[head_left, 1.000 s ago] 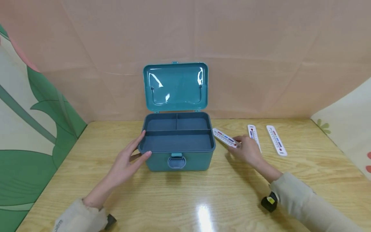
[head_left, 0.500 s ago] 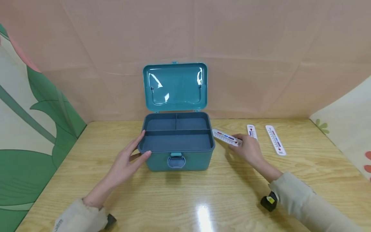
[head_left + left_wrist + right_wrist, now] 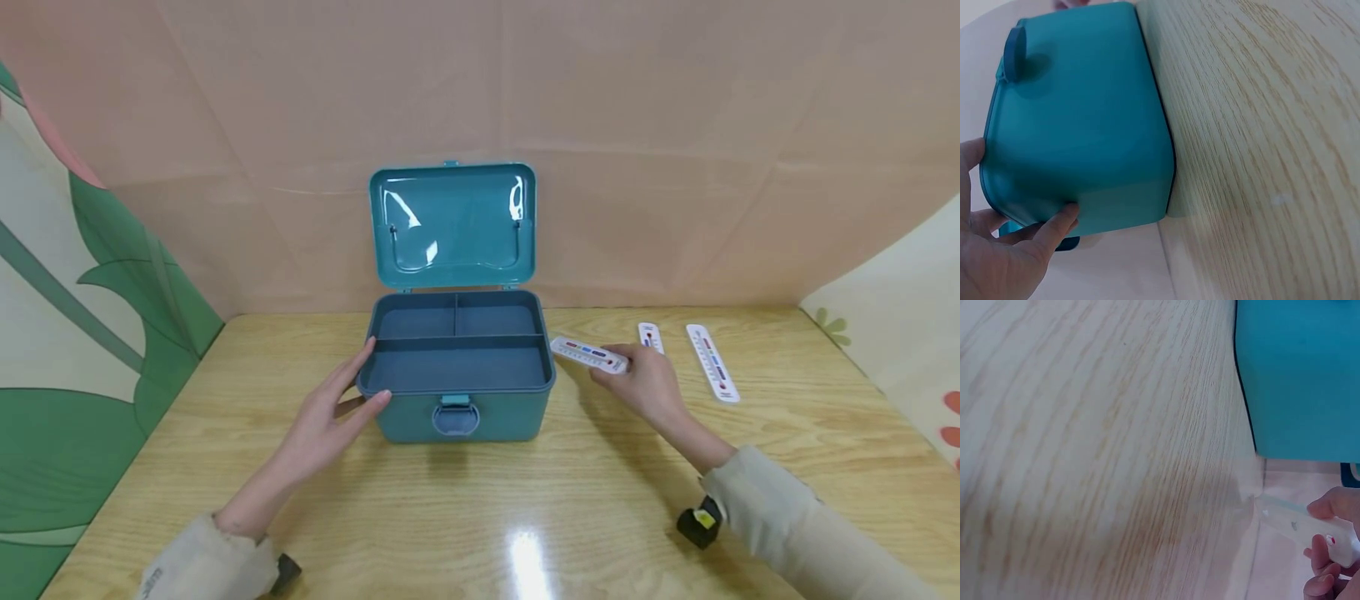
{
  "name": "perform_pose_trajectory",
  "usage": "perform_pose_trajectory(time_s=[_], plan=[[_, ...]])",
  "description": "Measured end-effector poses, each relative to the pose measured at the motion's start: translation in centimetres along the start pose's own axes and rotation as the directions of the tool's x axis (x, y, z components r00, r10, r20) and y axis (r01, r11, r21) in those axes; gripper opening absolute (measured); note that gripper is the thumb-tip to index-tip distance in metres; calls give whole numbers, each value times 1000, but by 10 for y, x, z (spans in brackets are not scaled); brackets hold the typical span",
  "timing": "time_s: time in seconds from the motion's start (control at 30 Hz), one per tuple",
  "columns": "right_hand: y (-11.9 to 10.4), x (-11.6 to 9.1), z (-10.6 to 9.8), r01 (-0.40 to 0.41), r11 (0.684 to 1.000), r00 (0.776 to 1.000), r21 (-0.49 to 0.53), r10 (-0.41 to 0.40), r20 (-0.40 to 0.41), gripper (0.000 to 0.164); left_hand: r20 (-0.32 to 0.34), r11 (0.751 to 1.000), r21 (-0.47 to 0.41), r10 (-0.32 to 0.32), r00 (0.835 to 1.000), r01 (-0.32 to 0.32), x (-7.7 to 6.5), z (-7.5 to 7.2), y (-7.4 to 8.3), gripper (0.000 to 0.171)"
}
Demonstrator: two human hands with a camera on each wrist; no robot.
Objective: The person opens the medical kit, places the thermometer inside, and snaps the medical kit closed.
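Note:
A teal storage box point(image 3: 408, 421) stands on the table with its lid point(image 3: 457, 225) raised and a divided tray point(image 3: 461, 367) on top. My left hand point(image 3: 326, 425) rests at its left end, thumb and fingers spread along the rim; the left wrist view shows fingertips on the teal wall point(image 3: 1085, 125). My right hand point(image 3: 648, 387) pinches a white thermometer point(image 3: 588, 355) by its near end, low beside the box's right side. Its far end overlaps the box's edge in the head view. From the right wrist, the thermometer point(image 3: 1291, 520) shows its pale back between thumb and fingers.
Two more white thermometers lie on the wooden table point(image 3: 450, 508) at the right: one point(image 3: 651, 336) partly hidden behind my right hand, the other point(image 3: 712, 363) farther right. A pinkish sheet point(image 3: 675, 208) hangs along the back edge.
The thermometer in my right hand has turned closer to level, its near end rising slightly. My right hand now hides more of the thermometer behind it. My left hand has kept its place.

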State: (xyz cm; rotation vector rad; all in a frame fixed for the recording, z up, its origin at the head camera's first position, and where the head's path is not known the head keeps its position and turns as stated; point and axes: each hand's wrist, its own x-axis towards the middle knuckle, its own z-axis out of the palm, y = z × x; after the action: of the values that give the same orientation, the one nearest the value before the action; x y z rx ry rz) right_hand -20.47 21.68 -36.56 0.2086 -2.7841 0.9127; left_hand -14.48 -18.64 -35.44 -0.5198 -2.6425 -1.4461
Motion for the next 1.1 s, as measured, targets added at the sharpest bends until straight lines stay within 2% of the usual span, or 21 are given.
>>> perform_pose_trajectory(time_s=[0.57,0.8,1.1], plan=[[-2,-3,-3,15,998,998,54,-12,-56,39,0,1000,15,-9,1000,9,-1,0,0,67],[-8,-6,-8,26,995,994,99,-15,-106,38,-6,1000,17,0,1000,0,-2,0,1,67],[-16,-7,-13,17,995,988,100,-2,-154,38,-5,1000,18,-3,1000,3,-3,0,2,67]])
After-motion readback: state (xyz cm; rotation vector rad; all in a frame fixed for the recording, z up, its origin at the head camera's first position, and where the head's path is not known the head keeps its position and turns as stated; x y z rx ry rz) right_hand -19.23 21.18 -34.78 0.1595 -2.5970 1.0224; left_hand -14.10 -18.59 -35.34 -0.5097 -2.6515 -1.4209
